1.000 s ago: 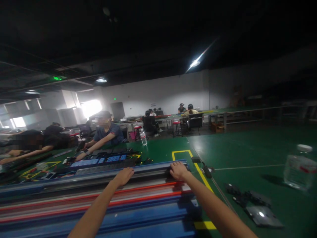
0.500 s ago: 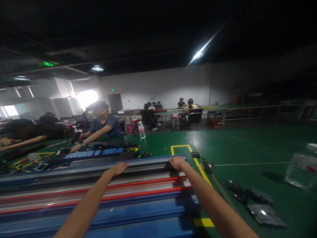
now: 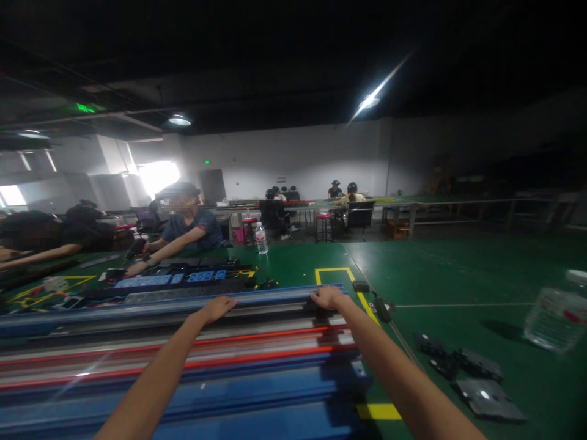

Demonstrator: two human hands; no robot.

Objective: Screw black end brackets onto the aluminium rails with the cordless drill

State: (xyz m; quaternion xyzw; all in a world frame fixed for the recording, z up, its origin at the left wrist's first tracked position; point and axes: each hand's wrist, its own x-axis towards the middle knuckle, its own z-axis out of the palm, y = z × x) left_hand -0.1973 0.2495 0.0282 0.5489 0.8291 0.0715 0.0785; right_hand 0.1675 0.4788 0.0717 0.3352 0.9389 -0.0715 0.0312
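Note:
A long blue metal rail (image 3: 270, 296) runs across the far side of a row of long profiles. My left hand (image 3: 219, 308) is closed on its near edge, around the middle of the view. Close to the rail's right end, my right hand (image 3: 328, 297) is closed on the same edge. The fingertips of both hands are partly hidden. Nearer to me lie red-edged strips (image 3: 266, 354) and wide blue profiles (image 3: 275, 391), side by side under my forearms.
Beyond the rail lie black strips with blue sockets (image 3: 202, 277), where a co-worker (image 3: 188, 229) reaches in. A water bottle (image 3: 261, 238) stands behind them. On the green table (image 3: 458, 275) at right are black parts (image 3: 488, 397) and a large bottle (image 3: 556, 318).
The view has shifted slightly. Both hands keep their places on the blue rail, and the profiles lie as before.

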